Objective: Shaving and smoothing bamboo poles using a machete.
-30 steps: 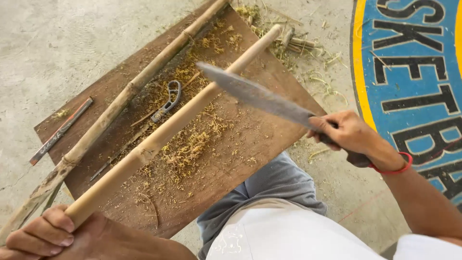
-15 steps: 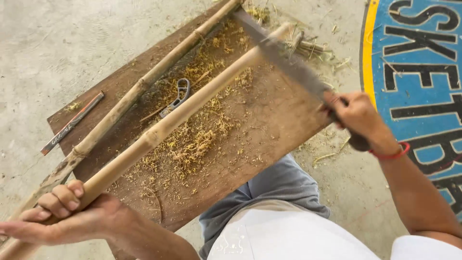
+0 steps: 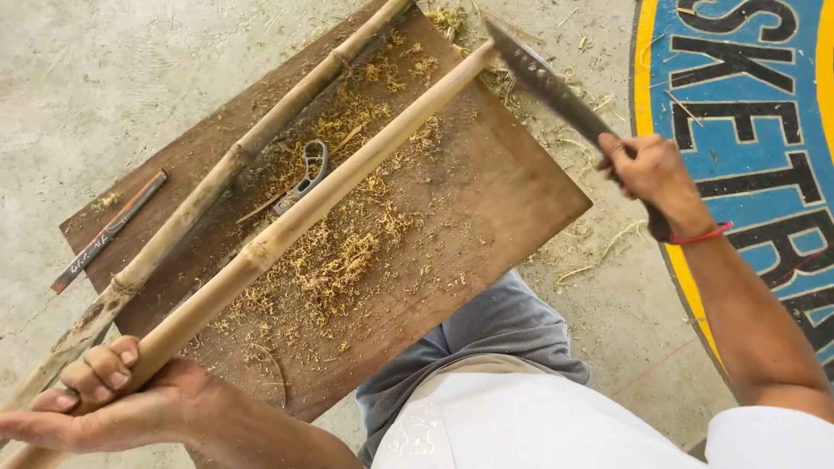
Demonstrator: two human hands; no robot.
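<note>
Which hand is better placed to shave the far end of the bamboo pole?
Probably the right hand: it grips the knife, whose blade sits at the far end of the bamboo pole. The left hand is busy holding the near end.

A pale concrete floor [image 3: 104,78] carries a flat brown wooden board [image 3: 486,217], set at a slant. On the board lie two bamboo poles: a darker, weathered pole [image 3: 217,178] along its upper left edge, and a lighter pole [image 3: 339,187] running diagonally across the middle. Yellowish shavings [image 3: 339,260] are scattered over the board and spill onto the floor beyond its far corner. A small grey metal tool [image 3: 306,174] lies between the poles, and a slim dark strip [image 3: 109,231] rests at the left corner
</note>
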